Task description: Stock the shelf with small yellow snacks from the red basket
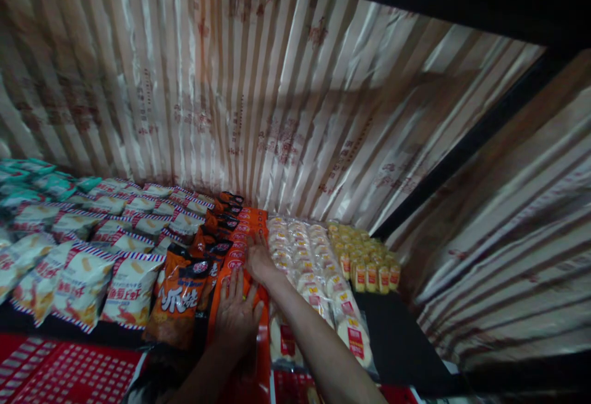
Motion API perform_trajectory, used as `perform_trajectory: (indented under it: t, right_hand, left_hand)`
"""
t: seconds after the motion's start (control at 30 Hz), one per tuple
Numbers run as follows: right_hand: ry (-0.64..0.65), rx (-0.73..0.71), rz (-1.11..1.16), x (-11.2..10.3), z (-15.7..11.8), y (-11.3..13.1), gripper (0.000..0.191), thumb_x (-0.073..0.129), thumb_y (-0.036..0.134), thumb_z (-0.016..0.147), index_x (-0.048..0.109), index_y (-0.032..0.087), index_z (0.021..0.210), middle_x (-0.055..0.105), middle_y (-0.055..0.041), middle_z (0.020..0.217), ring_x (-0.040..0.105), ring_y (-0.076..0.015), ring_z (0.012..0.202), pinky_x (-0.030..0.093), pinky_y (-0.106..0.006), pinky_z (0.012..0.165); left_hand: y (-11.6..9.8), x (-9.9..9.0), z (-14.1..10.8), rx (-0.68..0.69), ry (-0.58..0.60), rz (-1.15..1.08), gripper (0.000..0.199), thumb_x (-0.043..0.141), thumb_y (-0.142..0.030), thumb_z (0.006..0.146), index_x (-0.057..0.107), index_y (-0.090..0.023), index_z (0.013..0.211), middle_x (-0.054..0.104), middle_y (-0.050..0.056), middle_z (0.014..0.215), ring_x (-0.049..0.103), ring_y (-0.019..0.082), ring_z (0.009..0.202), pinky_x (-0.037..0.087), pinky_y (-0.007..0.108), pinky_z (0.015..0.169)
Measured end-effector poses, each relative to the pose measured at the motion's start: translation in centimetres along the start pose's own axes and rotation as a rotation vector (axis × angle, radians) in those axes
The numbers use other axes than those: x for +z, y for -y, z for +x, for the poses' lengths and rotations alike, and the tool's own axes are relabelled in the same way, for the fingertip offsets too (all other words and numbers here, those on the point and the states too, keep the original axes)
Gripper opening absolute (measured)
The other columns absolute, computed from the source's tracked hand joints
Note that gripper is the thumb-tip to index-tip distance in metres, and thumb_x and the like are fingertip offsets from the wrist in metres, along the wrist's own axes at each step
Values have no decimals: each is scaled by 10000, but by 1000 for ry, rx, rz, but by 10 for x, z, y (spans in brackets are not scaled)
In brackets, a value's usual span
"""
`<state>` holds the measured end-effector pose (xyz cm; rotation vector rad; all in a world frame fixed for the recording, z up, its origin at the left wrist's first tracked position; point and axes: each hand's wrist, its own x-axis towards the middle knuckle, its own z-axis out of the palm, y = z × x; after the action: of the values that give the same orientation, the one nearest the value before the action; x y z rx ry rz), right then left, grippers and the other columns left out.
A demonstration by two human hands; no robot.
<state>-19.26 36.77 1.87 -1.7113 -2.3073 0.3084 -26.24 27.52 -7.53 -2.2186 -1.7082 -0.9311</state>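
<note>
Several flat orange packets (242, 231) overlap in a long row running away from me on a black shelf. My left hand (235, 315) lies on the near part of this row, its fingers spread and pointing away. Farther along, my right hand (259, 260) rests on the right side of the same row; its fingers are partly hidden and dim. Brown and orange snack bags (178, 299) stand just left of my left hand. Clear packs of round pale cakes (353, 336) lie in rows to the right, under and beside my right forearm.
White bags with striped edges (85, 284) fill the left, with teal bags (58, 183) behind. Small yellow packs (372, 271) stand at the right. Red baskets (74, 370) sit below the shelf front. A printed plastic curtain (286, 96) hangs behind, crossed by a black bar (452, 157).
</note>
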Motion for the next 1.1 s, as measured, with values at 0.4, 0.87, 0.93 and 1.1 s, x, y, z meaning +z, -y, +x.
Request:
perform_trajectory:
  t: [0.4, 0.87, 0.93, 1.1]
  right_hand:
    - [152, 238, -52, 29, 42, -4, 556, 274, 408, 927, 281, 159, 1425, 169, -171, 1504, 53, -323, 1391, 115, -515, 1070]
    - [30, 275, 2, 47, 39, -8, 596, 278, 461, 915, 267, 162, 1431, 184, -149, 1507, 95, -324, 1386, 149, -514, 1060]
    - [14, 270, 6, 46, 41, -10, 602, 278, 467, 915, 278, 150, 1426, 204, -154, 1501, 104, -317, 1386, 154, -504, 1064]
    - [-20, 253, 1, 47, 45, -11, 597, 277, 449, 923, 286, 119, 1422, 247, -174, 1482, 91, -315, 1389, 124, -470, 1083]
  left_hand:
    - [-3, -13, 3, 7, 30, 15, 384, 494, -385, 827, 600, -240, 1166, 532, 119, 1300, 414, 310, 1254, 306, 505, 1011]
    - [-3, -15, 2, -12, 69, -30, 357, 484, -352, 838, 605, -251, 1159, 532, 106, 1303, 409, 306, 1258, 320, 514, 1011]
    - [-3, -15, 2, -12, 68, -34, 377, 482, -354, 837, 591, -244, 1182, 524, 110, 1312, 407, 303, 1261, 311, 516, 1018]
    - [-1, -16, 2, -9, 78, -48, 395, 473, -364, 837, 582, -247, 1199, 525, 110, 1312, 427, 296, 1247, 321, 499, 1015]
